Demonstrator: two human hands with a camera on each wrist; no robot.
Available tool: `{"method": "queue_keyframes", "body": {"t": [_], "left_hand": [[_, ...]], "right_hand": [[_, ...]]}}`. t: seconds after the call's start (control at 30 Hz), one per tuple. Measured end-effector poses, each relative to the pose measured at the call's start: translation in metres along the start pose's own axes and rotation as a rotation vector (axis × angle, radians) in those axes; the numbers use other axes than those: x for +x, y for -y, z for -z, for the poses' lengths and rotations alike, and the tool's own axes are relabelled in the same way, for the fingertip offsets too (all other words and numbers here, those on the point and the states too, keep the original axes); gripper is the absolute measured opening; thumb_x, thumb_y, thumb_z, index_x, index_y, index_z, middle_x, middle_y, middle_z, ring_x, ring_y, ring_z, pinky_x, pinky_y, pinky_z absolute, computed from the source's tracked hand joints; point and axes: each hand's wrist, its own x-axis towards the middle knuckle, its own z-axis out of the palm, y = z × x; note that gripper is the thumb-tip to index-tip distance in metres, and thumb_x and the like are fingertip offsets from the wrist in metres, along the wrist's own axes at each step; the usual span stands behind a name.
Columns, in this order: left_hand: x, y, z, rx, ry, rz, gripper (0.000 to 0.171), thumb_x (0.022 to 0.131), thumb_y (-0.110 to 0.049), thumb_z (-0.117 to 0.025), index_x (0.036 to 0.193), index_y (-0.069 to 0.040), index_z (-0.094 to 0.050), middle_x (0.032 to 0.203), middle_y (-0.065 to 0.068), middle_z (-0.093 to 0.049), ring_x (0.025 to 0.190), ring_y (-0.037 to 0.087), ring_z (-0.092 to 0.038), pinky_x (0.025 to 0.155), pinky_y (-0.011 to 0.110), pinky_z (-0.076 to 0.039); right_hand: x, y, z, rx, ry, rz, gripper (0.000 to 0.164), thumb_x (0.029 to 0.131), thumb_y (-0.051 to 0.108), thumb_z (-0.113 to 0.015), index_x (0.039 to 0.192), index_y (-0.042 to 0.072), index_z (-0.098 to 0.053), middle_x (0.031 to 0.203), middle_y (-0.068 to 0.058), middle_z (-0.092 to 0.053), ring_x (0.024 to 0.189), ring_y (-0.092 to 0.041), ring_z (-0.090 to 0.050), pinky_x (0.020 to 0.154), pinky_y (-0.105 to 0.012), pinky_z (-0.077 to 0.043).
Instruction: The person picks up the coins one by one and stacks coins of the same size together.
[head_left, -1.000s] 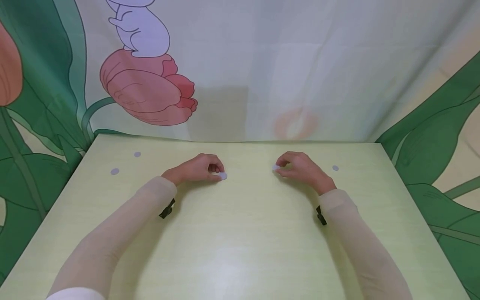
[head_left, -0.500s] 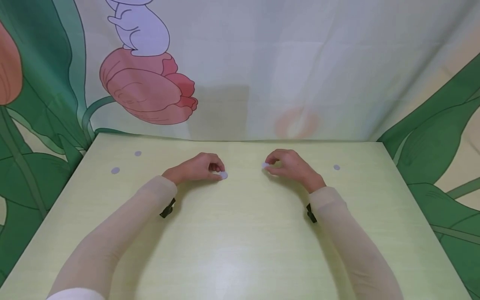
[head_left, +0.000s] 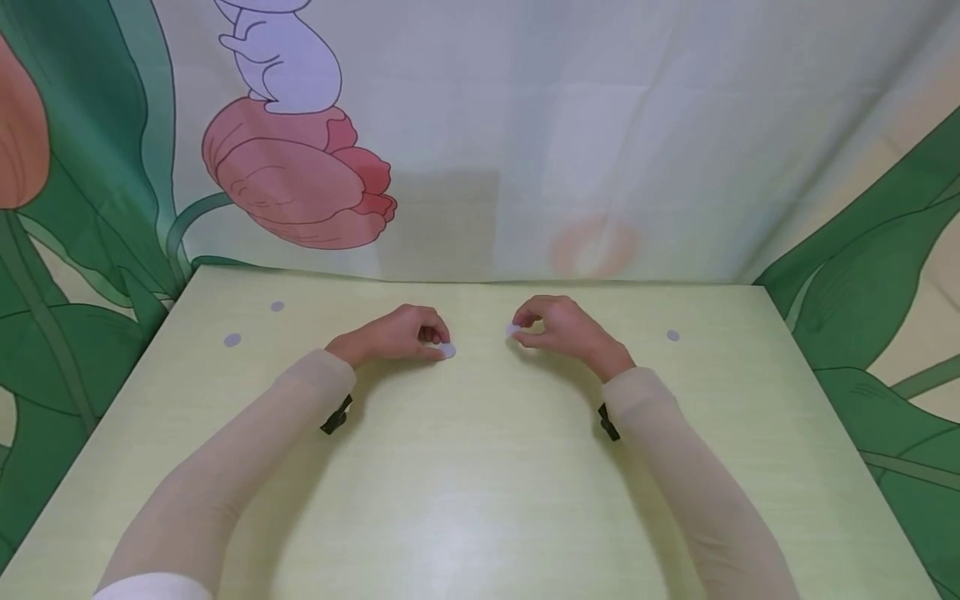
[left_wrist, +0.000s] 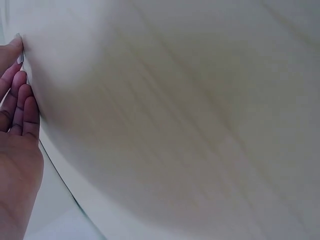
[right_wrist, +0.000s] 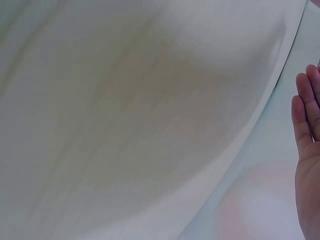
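In the head view my left hand pinches a small round whitish disc between thumb and fingertips, low over the tabletop. Seen edge-on in the left wrist view, that thin disc sits at the fingertips. Opposite it, my right hand holds a similar pale disc by thumb and fingers, a short gap to the right of the first. The right wrist view shows only part of my right hand; its disc is out of that frame.
Two pale discs, one nearer and one farther, lie at the table's left. Another disc lies to the right. A printed curtain hangs behind the far edge of the pale wooden table.
My right hand has moved left with its disc, narrowing the gap between the two held discs. The left hand has stayed almost still.
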Motion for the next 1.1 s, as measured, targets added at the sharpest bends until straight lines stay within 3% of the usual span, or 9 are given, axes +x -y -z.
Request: {"method": "queue_keyframes", "body": {"t": [0.47,0.63,1.1], "left_hand": [[0.001,-0.004,0.001,0.028,0.018,-0.006,0.02,0.088,-0.014,-0.081,0.104,-0.006,-0.072,0.101,0.005,-0.064,0.094,0.02,-0.056,0.086,0.031,-0.049],[0.002,-0.004,0.001,0.037,0.014,-0.018,0.02,0.088,-0.014,-0.081,0.103,-0.006,-0.072,0.1,0.005,-0.064,0.093,0.02,-0.057,0.086,0.031,-0.049],[0.003,-0.001,0.001,0.053,-0.001,-0.05,0.02,0.087,-0.015,-0.082,0.103,-0.007,-0.073,0.1,0.004,-0.062,0.093,0.02,-0.056,0.085,0.031,-0.049]], "right_hand": [[0.019,0.014,-0.024,-0.006,0.105,0.032,0.018,0.092,0.025,-0.076,0.104,0.012,-0.074,0.103,0.003,-0.07,0.098,-0.014,-0.064,0.093,-0.03,-0.051],[0.024,0.021,-0.026,-0.055,0.133,0.066,0.019,0.093,0.025,-0.075,0.105,0.01,-0.074,0.104,0.001,-0.071,0.099,-0.015,-0.065,0.094,-0.03,-0.051],[0.027,0.03,-0.029,-0.087,0.158,0.058,0.017,0.094,0.024,-0.074,0.104,0.01,-0.074,0.102,0.002,-0.071,0.096,-0.013,-0.065,0.093,-0.029,-0.051]]}}
